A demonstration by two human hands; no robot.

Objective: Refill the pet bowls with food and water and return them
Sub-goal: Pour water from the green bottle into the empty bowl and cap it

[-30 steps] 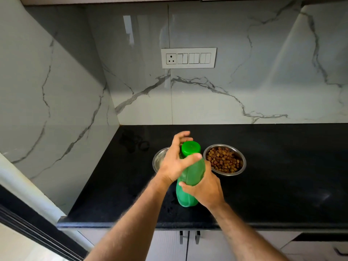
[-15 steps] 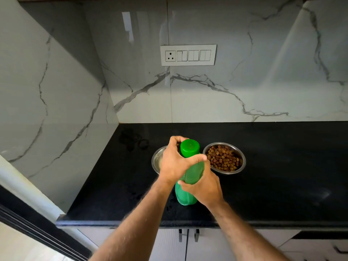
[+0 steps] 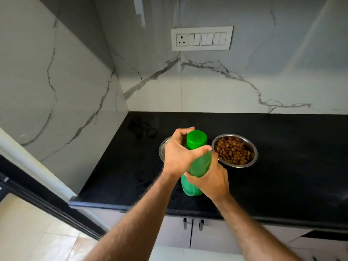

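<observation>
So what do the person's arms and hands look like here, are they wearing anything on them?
Nothing is worn: the left hand and the right hand are bare, with no gloves, rings, watch or bands in view. Both forearms are bare too, with fine hair, and no sleeve shows before the picture's lower edge.

the left hand [image 3: 178, 157] covers most of the left bowl [image 3: 163, 149], so can't tell what's in it. bottle [image 3: 199, 164] middle is hidden under both hands, the right hand [image 3: 211, 180] wrapping its lower part. dark rings [image 3: 145, 129] by the back corner are too murky to make out. both arms are cut off at the bottom edge.
</observation>
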